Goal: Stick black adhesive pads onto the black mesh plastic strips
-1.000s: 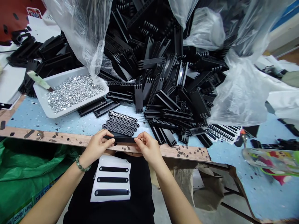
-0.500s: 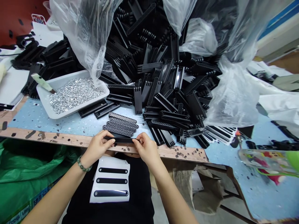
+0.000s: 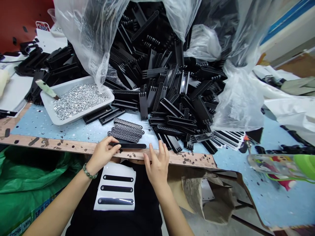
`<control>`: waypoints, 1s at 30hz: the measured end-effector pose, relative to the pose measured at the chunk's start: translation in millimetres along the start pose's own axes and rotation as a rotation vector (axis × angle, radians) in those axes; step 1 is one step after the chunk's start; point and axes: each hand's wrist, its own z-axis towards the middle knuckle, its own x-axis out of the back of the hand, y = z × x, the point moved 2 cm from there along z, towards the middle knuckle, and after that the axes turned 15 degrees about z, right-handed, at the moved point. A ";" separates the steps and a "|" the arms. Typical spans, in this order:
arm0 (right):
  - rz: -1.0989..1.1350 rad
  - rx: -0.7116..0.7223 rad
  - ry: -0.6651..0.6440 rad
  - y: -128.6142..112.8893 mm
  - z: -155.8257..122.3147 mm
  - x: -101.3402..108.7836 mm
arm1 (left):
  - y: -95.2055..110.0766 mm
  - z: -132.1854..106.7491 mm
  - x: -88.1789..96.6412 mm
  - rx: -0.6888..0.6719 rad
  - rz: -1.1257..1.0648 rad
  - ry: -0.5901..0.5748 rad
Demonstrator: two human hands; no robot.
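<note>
My left hand [image 3: 102, 154] pinches the left end of a flat black plastic strip [image 3: 131, 145] at the table's front edge. My right hand [image 3: 157, 164] has its fingers stretched out and apart just below the strip's right end, holding nothing. Right behind the strip lie several perforated black strips [image 3: 126, 129] side by side. On my lap rests a white sticker sheet [image 3: 115, 188] with three black oblong stickers.
A big heap of black plastic parts [image 3: 167, 82] spills from clear plastic bags [image 3: 93, 36]. A white tray of small silver washers [image 3: 76, 98] stands at the left. A green bag [image 3: 29, 177] hangs below the table; a cardboard box [image 3: 209, 193] sits at right.
My right hand has let go of the strip's right end and opened, dropping slightly lower. My left hand still grips the strip.
</note>
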 end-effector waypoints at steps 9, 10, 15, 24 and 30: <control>0.674 0.082 -0.259 -28.9 -43.1 -5.2 | -26.7 -90.1 26.6 0.033 0.480 0.105; 0.706 0.086 -0.300 -34.9 -46.9 -11.5 | -36.9 -97.3 21.9 0.046 0.493 -0.007; 0.704 0.177 -0.424 -60.4 -55.0 -37.5 | -62.5 -106.5 -10.5 0.022 0.239 -0.254; 0.585 0.238 -0.360 -57.0 -47.9 -40.6 | -40.0 -103.2 -10.2 -0.106 0.084 -0.327; 0.806 0.072 -0.407 -54.9 -37.7 -36.9 | -35.1 -99.8 -14.8 -0.212 0.201 -0.219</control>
